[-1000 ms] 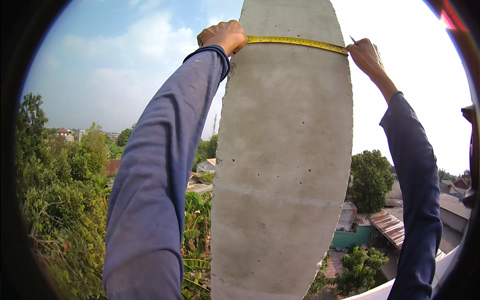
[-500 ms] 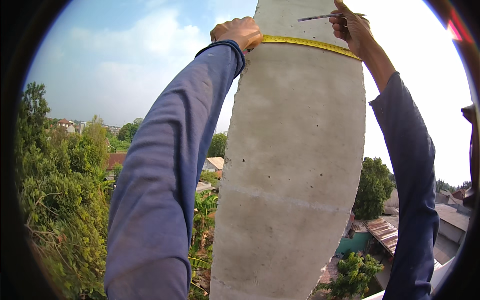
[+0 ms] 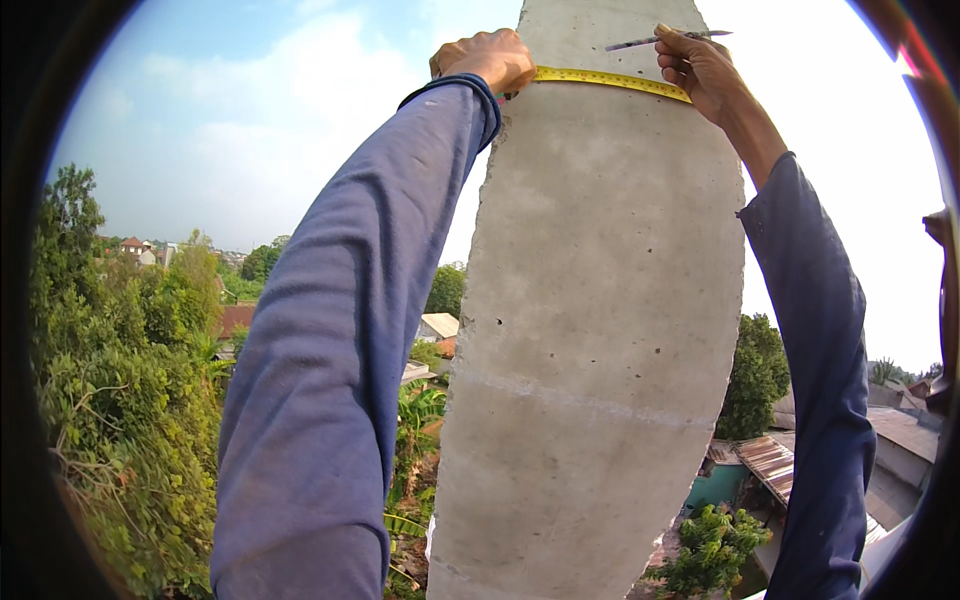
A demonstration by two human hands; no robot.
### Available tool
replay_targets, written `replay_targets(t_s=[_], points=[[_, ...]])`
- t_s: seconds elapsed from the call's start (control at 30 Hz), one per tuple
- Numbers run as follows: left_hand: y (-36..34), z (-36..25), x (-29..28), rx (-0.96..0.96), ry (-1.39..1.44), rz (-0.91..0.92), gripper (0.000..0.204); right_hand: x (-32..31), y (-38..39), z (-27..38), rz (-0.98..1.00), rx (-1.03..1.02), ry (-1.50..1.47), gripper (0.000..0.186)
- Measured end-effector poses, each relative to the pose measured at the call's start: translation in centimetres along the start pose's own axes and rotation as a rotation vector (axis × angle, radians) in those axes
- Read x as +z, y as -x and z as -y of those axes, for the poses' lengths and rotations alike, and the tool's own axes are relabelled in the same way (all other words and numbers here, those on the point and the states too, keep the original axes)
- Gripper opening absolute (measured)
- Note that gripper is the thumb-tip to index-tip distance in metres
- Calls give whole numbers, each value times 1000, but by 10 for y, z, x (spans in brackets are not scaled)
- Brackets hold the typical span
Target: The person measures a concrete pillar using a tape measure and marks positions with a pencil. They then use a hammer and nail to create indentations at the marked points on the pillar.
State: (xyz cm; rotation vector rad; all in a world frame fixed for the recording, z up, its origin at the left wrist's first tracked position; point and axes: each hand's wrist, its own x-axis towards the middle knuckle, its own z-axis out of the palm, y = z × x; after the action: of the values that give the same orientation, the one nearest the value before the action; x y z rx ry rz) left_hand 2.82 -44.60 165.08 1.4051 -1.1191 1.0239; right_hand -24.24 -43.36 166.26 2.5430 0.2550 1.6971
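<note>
A tall grey concrete column [image 3: 600, 250] stands upright before me, with small pits and chipped edges. Across its upper face runs a yellow measuring tape blade [image 3: 610, 79], sloping down a little to the right. My left hand [image 3: 488, 60] is closed at the column's left edge around the tape measure, whose body is mostly hidden by my fingers. Between the thumb and fingers of my right hand [image 3: 702, 72] is a thin pencil [image 3: 628, 44], held nearly level above the blade, its tip toward the left. The right end of the visible blade disappears at my right hand.
Leafy trees [image 3: 130, 400] fill the lower left, far below. Rooftops lie at the lower right, including a rusty corrugated roof [image 3: 768, 465]. A green tree [image 3: 712, 550] grows near the column's lower right. Open sky is behind both arms.
My right hand has shifted left and slightly down, inward from the column's right edge, with the pencil in it. The view has shifted slightly. My left hand keeps its place at the left edge.
</note>
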Motion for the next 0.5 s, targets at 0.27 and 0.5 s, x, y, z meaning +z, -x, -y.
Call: replay_targets(t_s=[0.27, 0.5], points=[[2, 4, 2, 25, 9, -1, 31, -16, -35, -14, -45, 220, 124, 50], [-3, 9, 5, 54, 22, 6, 34, 11, -17, 8, 12, 229, -113, 59]])
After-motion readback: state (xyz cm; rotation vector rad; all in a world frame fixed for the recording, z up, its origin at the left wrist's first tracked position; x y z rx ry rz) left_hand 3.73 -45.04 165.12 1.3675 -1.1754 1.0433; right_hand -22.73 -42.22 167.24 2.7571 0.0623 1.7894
